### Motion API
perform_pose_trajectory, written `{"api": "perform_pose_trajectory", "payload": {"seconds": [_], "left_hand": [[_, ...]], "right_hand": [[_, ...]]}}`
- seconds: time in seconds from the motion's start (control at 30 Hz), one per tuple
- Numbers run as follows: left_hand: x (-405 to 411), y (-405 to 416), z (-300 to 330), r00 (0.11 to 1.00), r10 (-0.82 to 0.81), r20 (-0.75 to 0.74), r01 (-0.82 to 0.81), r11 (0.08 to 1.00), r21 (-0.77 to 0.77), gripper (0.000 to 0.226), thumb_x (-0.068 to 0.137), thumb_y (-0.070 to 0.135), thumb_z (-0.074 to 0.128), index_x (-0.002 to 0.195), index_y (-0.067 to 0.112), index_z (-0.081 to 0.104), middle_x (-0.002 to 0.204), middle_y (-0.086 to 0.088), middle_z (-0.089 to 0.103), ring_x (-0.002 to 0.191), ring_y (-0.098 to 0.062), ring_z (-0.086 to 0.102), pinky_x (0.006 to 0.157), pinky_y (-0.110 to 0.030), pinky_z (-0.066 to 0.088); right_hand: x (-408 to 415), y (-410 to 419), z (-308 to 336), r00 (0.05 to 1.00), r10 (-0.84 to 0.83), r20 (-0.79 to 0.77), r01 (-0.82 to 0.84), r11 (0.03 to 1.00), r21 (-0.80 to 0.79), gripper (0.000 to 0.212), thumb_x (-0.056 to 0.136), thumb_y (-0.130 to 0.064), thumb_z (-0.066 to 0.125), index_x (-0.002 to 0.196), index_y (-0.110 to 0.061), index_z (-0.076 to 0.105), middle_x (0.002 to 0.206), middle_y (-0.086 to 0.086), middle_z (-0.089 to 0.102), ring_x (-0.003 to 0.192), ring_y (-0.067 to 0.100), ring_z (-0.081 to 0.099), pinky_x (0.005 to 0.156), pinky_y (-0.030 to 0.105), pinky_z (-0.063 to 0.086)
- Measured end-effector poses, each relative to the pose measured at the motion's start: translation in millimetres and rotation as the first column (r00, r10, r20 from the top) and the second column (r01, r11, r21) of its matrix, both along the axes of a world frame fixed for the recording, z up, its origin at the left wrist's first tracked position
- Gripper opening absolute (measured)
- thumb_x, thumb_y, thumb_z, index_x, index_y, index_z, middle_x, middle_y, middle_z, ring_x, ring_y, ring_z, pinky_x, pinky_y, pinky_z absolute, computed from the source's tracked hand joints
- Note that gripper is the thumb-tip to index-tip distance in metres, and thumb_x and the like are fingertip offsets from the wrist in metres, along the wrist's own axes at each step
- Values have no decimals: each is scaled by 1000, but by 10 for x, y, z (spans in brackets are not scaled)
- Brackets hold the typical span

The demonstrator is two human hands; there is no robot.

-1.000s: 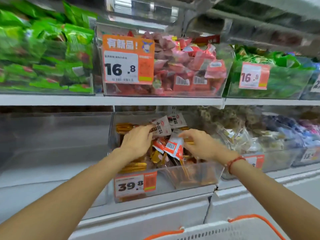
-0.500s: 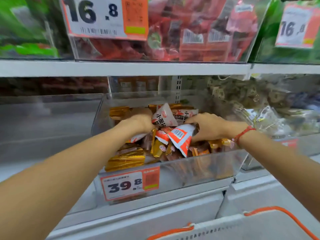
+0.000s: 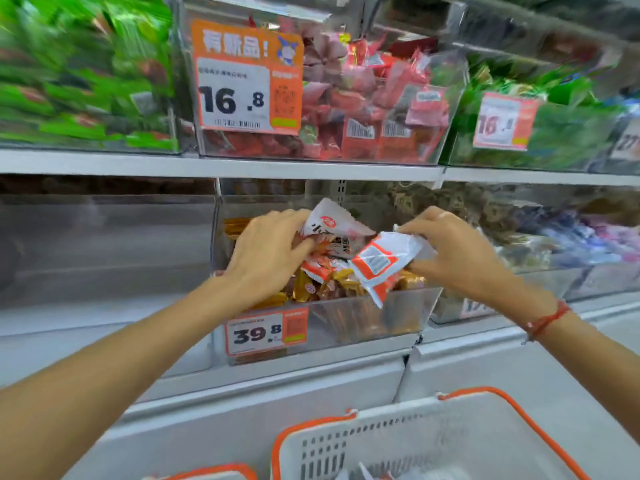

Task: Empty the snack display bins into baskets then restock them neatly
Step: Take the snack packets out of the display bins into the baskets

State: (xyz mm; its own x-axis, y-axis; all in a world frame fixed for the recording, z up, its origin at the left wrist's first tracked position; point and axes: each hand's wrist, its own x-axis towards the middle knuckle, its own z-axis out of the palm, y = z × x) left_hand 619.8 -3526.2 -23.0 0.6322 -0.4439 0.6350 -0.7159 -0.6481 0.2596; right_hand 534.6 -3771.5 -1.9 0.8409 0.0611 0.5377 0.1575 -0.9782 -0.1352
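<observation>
Head view, single entry.

Item: clear display bin [image 3: 346,317] on the lower shelf, carrying a 39.8 price tag [image 3: 266,331], holding gold-wrapped snacks [image 3: 304,289] with white-and-orange snack packets on top. To its left an acrylic bin [image 3: 104,244] is showing no stock. On the upper shelf: green packets [image 3: 79,74] far left, red packets [image 3: 363,98] centre behind a 16.8 tag.

Receiving container: white basket with orange rim [image 3: 460,400] sitting near, below and right of the bin; some packets are showing in its bottom.

Risk, as a judgement: both hands are carrying loose, slippery wrappers over the bin's front lip. The packet in the right hand is hanging by one end, so a slack pinch could be dropping it onto the ledge rather than into the basket. Extra packets bunched under the left hand could be spilling out mid-transfer.

Pose: left hand [image 3: 266,251] is reaching into the bin, palm down, fingers curled round a white packet [image 3: 329,223] whose top is sticking up. Right hand [image 3: 453,247] is reaching in from the right, knuckles up, pinching a white-and-orange packet [image 3: 381,261] that is dangling over the bin's front. Both forearms are extended; a red cord bracelet [image 3: 547,320] is sitting on the right wrist.
</observation>
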Motion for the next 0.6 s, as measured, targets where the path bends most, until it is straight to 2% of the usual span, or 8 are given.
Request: {"api": "perform_pose_trajectory", "payload": {"seconds": [0.13, 0.2, 0.27, 0.37, 0.4, 0.47, 0.53, 0.6], "left_hand": [[-538, 202, -18, 999, -24, 32, 28, 991, -130, 26, 90, 50, 58, 102, 29, 66, 81, 7, 65, 75, -16, 53, 63, -37, 43], [-759, 248, -85, 1000, -26, 6, 26, 994, -105, 37, 85, 59, 51, 96, 28, 66, 78, 7, 66, 75, -17, 56, 62, -36, 44], [-897, 206, -221, 999, -13, -48, 14, 1000, 7, 45, 81, 62, 45, 98, 27, 67, 81, 3, 68, 81, -24, 61, 61, -36, 44], [-986, 25, -564, 968, 19, -252, 50, 964, 262, 45, 89, 64, 44, 108, 28, 63, 95, 1, 69, 96, -29, 63, 65, -35, 41], [-996, -28, -659, 935, 31, -354, 83, 950, 302, 45, 92, 64, 42, 112, 29, 61, 103, 2, 69, 101, -29, 62, 69, -35, 42], [-962, -93, -773, 870, 7, -493, 138, 957, 256, 48, 93, 64, 41, 125, 31, 56, 115, 10, 66, 108, -21, 61, 80, -35, 47], [-879, -114, -724, 870, -43, -491, 132, 980, 148, 41, 95, 57, 46, 125, 32, 58, 113, 15, 66, 104, -13, 61, 81, -32, 48], [-777, -127, -598, 909, -92, -407, 104, 995, 7, 23, 96, 42, 55, 112, 32, 67, 104, 15, 69, 94, -7, 62, 76, -30, 49]], "right_hand": [[-680, -21, -196, 988, -24, -150, 17, 999, -42, 41, 68, -32, 84, 107, -27, 73, 93, -5, 56, 81, 14, 54, 68, 32, 43], [-884, -68, -423, 969, -58, -242, 42, 997, -68, 42, 67, -35, 85, 106, -27, 73, 97, -1, 60, 85, 19, 58, 70, 37, 48], [-958, -127, -656, 922, -76, -379, 48, 995, -83, 46, 66, -36, 87, 108, -25, 71, 102, 4, 61, 93, 23, 60, 72, 30, 42], [-990, -142, -893, 847, -92, -523, 99, 995, -14, 44, 74, -39, 80, 115, -27, 66, 105, 2, 58, 77, -1, 51, 70, 20, 32], [-973, -140, -914, 850, -101, -517, 136, 990, 29, 38, 79, -38, 76, 115, -27, 66, 103, 0, 59, 71, -4, 48, 69, 21, 33], [-920, -122, -854, 902, -119, -414, 178, 978, 105, 24, 85, -34, 70, 108, -27, 70, 93, -6, 63, 65, -2, 50, 69, 28, 41], [-838, -111, -663, 954, -103, -283, 152, 976, 159, 15, 87, -33, 67, 100, -29, 73, 82, -12, 65, 65, 3, 55, 69, 33, 48], [-711, -115, -468, 974, -85, -209, 122, 978, 170, 11, 87, -31, 67, 96, -28, 74, 78, -12, 66, 66, 2, 55, 67, 29, 47]]}}
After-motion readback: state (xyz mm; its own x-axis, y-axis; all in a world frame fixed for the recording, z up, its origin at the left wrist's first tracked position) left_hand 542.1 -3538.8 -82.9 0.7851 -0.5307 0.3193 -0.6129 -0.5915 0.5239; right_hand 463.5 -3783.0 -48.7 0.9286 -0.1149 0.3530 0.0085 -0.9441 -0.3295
